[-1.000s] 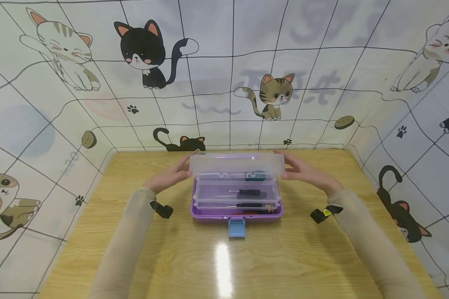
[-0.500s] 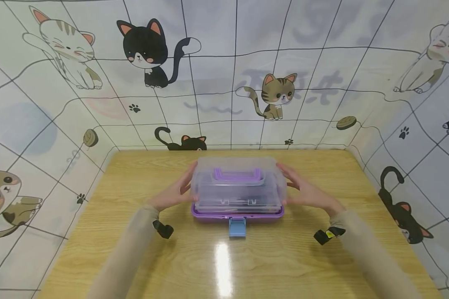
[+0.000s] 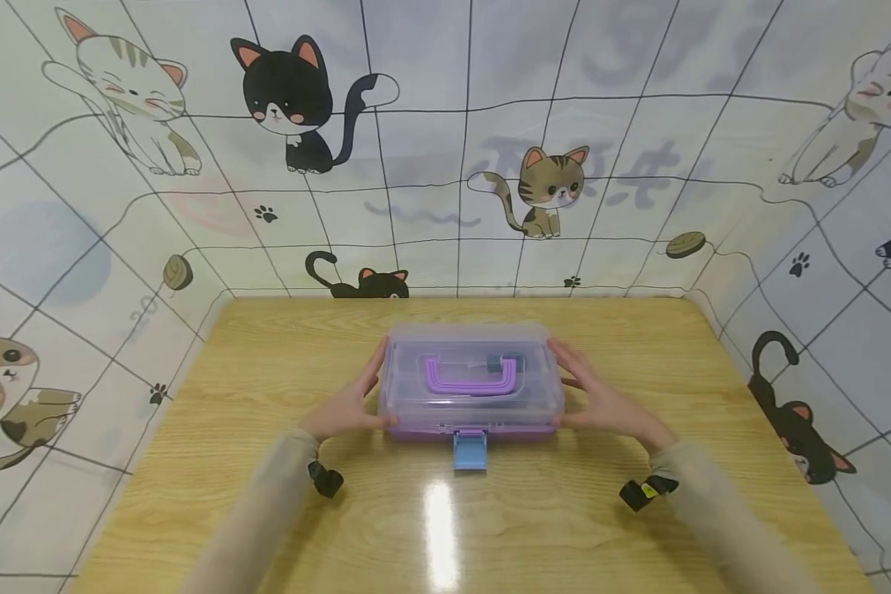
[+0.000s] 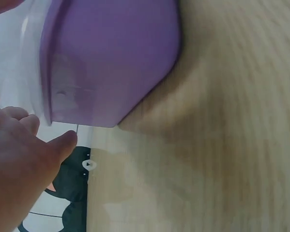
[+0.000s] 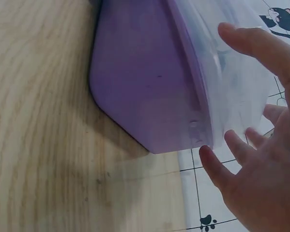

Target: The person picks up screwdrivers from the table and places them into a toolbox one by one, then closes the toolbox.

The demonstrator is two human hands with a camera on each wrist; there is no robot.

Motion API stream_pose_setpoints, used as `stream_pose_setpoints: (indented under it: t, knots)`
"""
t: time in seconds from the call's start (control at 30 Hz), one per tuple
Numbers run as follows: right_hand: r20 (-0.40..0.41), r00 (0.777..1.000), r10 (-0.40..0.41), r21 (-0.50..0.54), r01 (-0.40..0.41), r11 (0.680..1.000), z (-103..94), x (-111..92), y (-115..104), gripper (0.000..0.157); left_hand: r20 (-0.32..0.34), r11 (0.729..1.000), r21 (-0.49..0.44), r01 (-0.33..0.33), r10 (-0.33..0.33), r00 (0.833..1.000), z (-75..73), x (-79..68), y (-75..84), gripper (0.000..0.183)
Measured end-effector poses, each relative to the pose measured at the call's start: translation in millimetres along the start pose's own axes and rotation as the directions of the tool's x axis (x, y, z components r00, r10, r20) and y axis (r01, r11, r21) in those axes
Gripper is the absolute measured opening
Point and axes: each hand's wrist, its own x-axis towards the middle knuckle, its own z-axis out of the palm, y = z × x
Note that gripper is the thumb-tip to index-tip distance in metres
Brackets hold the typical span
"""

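Note:
A toolbox [image 3: 472,412] with a purple base and a clear lid [image 3: 408,375] stands on the table, its lid down over the base. On top lies a purple carrying handle [image 3: 470,386]. A light blue latch [image 3: 470,451] hangs loose at the front. My left hand [image 3: 349,406] is at the lid's left end, thumb towards the front corner and fingers towards the back. Mirroring it, my right hand [image 3: 606,400] is at the right end; its fingers [image 5: 239,145] are spread and fairly straight beside the lid. Contents show only dimly through the plastic.
The wooden table [image 3: 564,520] extends around the toolbox, with a bright light reflection in front. A cloth [image 3: 445,181] printed with cats and grid lines rises behind the table and along both sides.
The lid has swung forward and down from standing raised, covering the tray and screwdrivers. Both hands have come down and towards me with it. The latch still hangs down.

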Motion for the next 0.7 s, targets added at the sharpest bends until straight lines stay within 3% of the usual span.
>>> stream_pose_setpoints:
  t: [0.23, 0.53, 0.7]
  knots:
    - [-0.009, 0.999, 0.038, 0.016, -0.038, 0.999, 1.0, -2.1, 4.3, 0.114, -0.006, 1.0, -0.014, -0.02, 0.02, 1.0, 2.4, 1.8, -2.2, 0.129]
    - [-0.006, 0.998, 0.056, 0.032, -0.056, 0.998, -7.6, 3.9, 6.5, 0.115, -0.015, 0.998, -0.016, -0.055, 0.055, 0.998, 3.4, 15.2, -8.6, 0.128]
    - [0.009, 0.997, 0.081, 0.083, -0.082, 0.993, -14.4, 8.5, 8.2, 0.115, -0.017, 0.999, -0.009, -0.041, 0.041, 0.999, 3.3, 21.7, -2.2, 0.126]
